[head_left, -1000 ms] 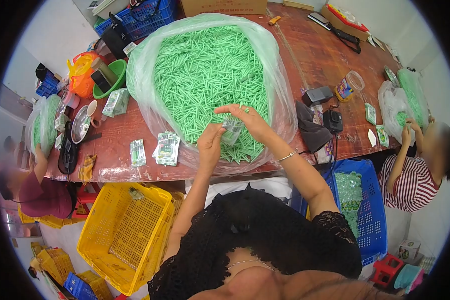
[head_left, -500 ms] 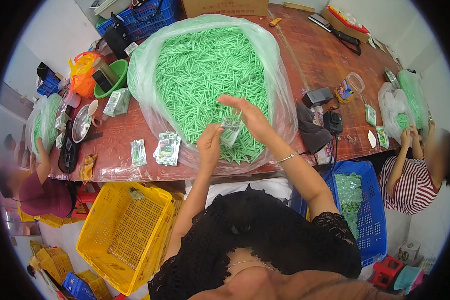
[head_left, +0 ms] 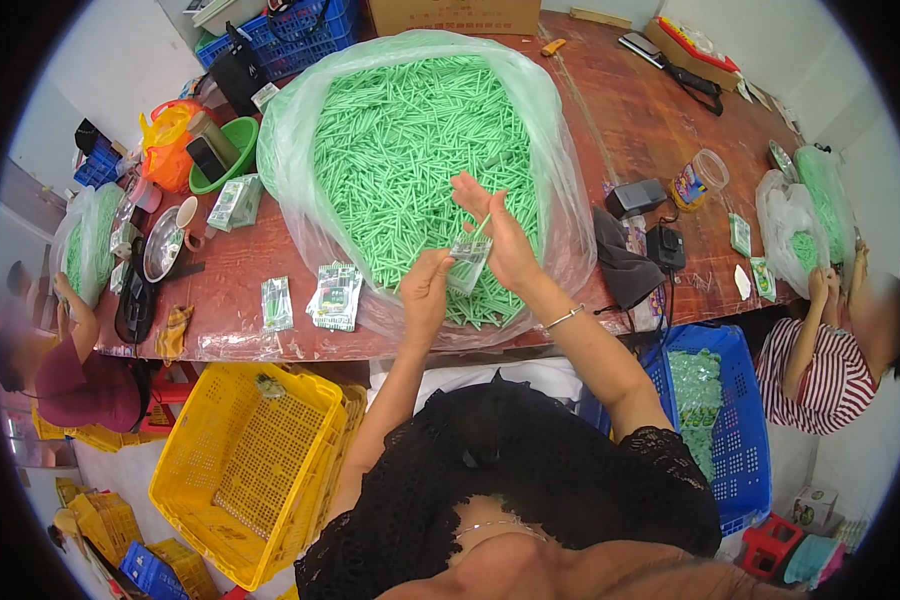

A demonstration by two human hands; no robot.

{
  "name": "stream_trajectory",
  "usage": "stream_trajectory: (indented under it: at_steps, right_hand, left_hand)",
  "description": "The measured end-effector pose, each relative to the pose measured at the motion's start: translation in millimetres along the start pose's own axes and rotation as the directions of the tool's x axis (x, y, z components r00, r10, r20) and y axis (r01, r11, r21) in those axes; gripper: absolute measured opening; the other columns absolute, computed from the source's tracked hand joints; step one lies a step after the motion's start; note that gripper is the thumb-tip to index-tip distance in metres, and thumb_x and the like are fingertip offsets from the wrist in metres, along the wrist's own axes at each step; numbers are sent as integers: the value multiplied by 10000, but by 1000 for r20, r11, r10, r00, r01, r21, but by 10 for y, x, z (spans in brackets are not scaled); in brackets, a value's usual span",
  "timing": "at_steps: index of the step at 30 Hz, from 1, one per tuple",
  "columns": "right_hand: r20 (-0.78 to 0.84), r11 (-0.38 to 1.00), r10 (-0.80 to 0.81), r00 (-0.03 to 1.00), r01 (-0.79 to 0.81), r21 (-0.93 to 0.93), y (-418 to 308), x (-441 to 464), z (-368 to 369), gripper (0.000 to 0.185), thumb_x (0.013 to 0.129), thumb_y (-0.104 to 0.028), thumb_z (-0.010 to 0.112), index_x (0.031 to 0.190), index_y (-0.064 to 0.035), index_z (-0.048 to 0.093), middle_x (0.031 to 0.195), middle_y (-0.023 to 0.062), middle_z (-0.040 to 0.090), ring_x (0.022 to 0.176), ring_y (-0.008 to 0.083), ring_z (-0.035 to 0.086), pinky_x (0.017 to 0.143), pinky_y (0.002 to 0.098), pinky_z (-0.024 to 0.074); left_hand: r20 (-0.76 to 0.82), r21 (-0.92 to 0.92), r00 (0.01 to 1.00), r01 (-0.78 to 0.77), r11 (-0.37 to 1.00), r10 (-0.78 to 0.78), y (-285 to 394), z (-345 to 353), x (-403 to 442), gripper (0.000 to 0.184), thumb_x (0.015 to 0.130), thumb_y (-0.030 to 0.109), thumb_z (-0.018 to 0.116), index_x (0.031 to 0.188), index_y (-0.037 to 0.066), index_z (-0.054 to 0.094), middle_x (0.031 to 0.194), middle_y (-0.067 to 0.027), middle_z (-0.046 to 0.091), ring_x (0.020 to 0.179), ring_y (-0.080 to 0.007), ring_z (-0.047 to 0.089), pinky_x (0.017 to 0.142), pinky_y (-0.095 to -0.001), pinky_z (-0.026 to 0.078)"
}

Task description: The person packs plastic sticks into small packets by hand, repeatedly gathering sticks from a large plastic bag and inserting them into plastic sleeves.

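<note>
Head view: nearest, L hand (head_left: 425,287) has thumb + fingers clamped on the L edge of a clear printed packet (head_left: 469,264), held tilted over the near side of a big bag. R hand (head_left: 500,235) is just beside it, fingers spread apart, w/ a green stick (head_left: 483,226) by its thumb at the packet's top; can't tell if that grip is pinched. Step in hand looks like stick to packet mouth; next move prob. calls for a steady L hold & R lining stick up w/ the opening. Flat packets (head_left: 335,297) lie L on the desk (head_left: 660,130), apart from hands. Beyond: clear plastic bag (head_left: 292,190) full of loose green sticks (head_left: 400,140); farthest, a carton (head_left: 455,16).
</note>
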State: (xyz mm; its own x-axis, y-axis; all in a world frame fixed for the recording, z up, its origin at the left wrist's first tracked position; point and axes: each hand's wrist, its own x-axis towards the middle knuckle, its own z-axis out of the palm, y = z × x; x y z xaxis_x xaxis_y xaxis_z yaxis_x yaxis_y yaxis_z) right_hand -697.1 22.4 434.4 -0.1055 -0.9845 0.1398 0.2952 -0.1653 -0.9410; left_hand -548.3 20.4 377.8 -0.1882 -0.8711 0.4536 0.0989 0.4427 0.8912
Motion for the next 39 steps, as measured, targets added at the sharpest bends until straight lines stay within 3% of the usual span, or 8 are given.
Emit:
stream_trajectory:
  at_steps: [4,7,14,18,22,27,35,39]
  right_hand:
    - [308,887,-59,950,191,-420,113,-59,-69,735,1029,-605,211,1543,-85,278,1545,115,381,1419,263,362,1171,462,237]
    - [97,985,-64,993,79,-154,125,-158,-126,668,1013,-524,460,1455,-24,422,1398,165,511,1299,237,479,1060,357,386]
    - [179,794,-56,982,153,-588,158,-268,-219,283,844,-226,754,1003,-25,633,888,70,620,799,209,588,727,313,485]
    - [313,368,-176,933,357,-859,195,-144,-465,248,820,-167,746,1023,-47,670,920,127,622,858,297,572,793,381,459]
    - [171,616,-175,970,243,-749,77,-202,-406,209,820,-148,726,993,-43,675,900,128,617,884,316,547,793,386,447]
    - [132,900,-46,990,98,-424,112,-213,-253,218,859,-174,741,992,-18,665,907,42,665,854,150,610,778,311,487]
    - [165,918,149,975,-74,-391,253,-212,-65,333,895,-191,719,1167,-9,654,1032,61,666,867,127,613,772,303,497]
    - [248,916,115,962,-6,-401,334,-236,244,252,925,-183,678,1106,-8,655,978,43,635,775,96,567,685,266,473]
  left_hand:
    - [-19,-13,1000,11,1000,-12,-42,17,-26,125,942,35,628,1028,-37,683,901,-68,661,819,-136,591,769,-246,458]
    - [-31,14,999,9,1000,-9,-66,-71,-41,129,947,38,625,1036,-35,681,911,-54,651,830,-126,576,775,-240,449]
    - [-28,-5,1000,-2,1000,1,-78,-73,50,152,933,27,629,1068,-28,674,955,-82,654,871,-164,597,802,-268,468]
    - [-33,126,998,61,990,-57,27,-93,136,285,908,28,646,1191,6,633,1076,-108,636,931,-197,607,835,-300,484]
    - [-48,171,998,35,985,-27,182,-177,206,363,893,65,661,1247,21,598,1174,-143,612,1003,-231,611,869,-343,490]
    - [124,73,969,206,976,-214,-58,-195,133,190,953,140,633,1076,-5,626,835,-24,649,787,-96,575,717,-259,467]
    - [-2,-322,949,298,899,-316,61,-197,42,164,993,145,592,1064,1,624,942,2,614,854,-56,526,745,-220,430]
    - [-59,-32,970,236,971,-237,3,-693,-76,155,1009,159,568,1047,23,634,897,43,559,842,-49,493,765,-209,407]
